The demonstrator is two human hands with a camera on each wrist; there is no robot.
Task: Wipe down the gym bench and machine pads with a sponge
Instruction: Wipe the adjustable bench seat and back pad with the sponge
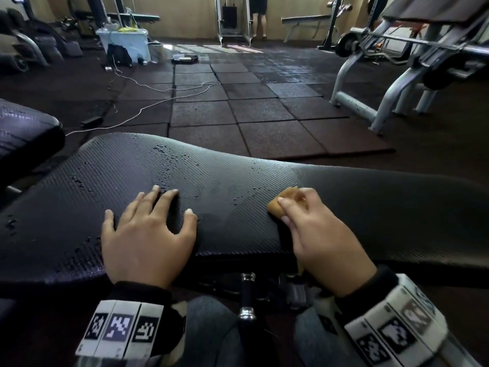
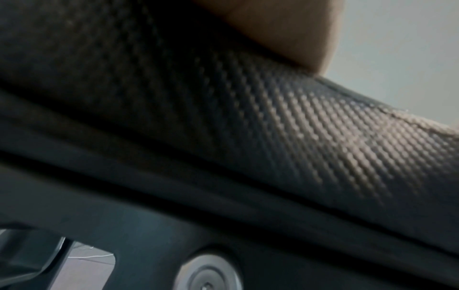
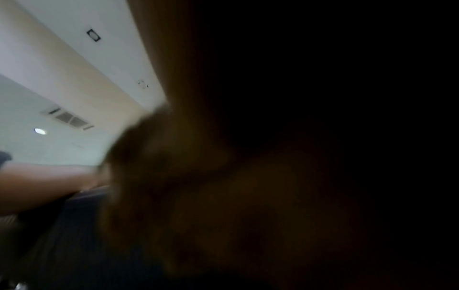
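the tan sponge [image 1: 287,203] sits low and right of centre in the head view, pressed onto the black textured bench pad [image 1: 238,181] under the right hand [image 1: 322,234], whose fingers curl over it and clamp it against the vinyl. to its left the left hand [image 1: 148,234] lies flat with fingers spread wide, holding nothing, bracing the pad near its front edge. water droplets [image 1: 169,160] bead across the pad's middle and left, above that hand. the right wrist view is too dark and blurred to add detail. as a judgement, the wet vinyl looks slippery, so the bracing palm could slide, and a short stroke could leave the far-left beads unwiped. a white cable [image 1: 158,102] trails over the rubber floor tiles [image 1: 264,112] beyond.
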